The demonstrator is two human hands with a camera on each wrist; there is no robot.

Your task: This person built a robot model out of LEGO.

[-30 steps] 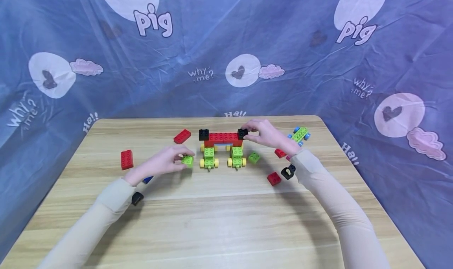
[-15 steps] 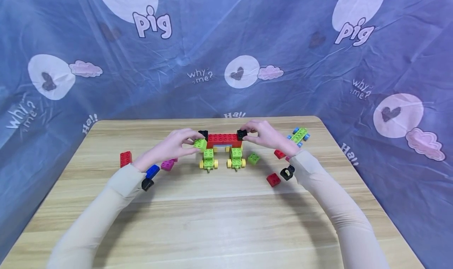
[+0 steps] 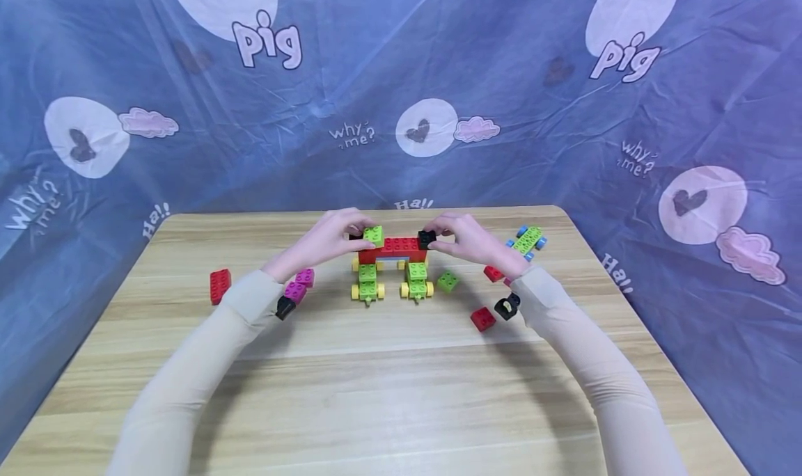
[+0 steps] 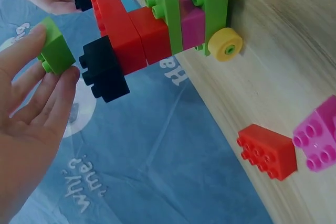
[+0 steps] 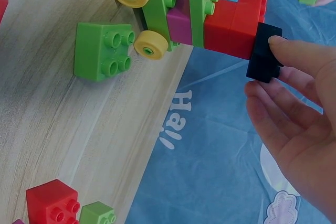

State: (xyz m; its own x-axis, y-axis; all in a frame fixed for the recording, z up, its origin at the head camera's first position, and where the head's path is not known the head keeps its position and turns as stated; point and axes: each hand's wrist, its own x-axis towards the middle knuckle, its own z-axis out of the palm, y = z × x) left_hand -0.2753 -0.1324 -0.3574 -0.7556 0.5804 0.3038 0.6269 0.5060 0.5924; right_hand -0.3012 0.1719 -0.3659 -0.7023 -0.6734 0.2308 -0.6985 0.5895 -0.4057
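Note:
My left hand point(image 3: 322, 239) pinches a light green brick point(image 4: 59, 48) between thumb and fingers. It holds the brick just off the studs of the left black brick point(image 4: 105, 69), partly hidden in the head view. That black brick caps one end of a red beam point(image 3: 401, 245) in a build raised on two green wheeled bases point(image 3: 367, 288) with yellow wheels. At the beam's other end, my right hand point(image 3: 466, 239) grips the right black brick point(image 5: 264, 53), thumb on one side and fingertips at its lower edge. Purple bricks point(image 5: 180, 19) show between green layers below the beam.
Right of the build lie a green brick point(image 3: 447, 281), a red brick point(image 3: 483, 319), a black piece point(image 3: 506, 307) and a green car base point(image 3: 528, 241) with blue wheels. To the left are a red brick point(image 3: 220, 286), purple bricks point(image 3: 295, 292) and a black piece point(image 3: 285, 308).
My left hand has carried the green brick up and right, from beside the build to the beam's left end. The right hand keeps its grip on the right black brick.

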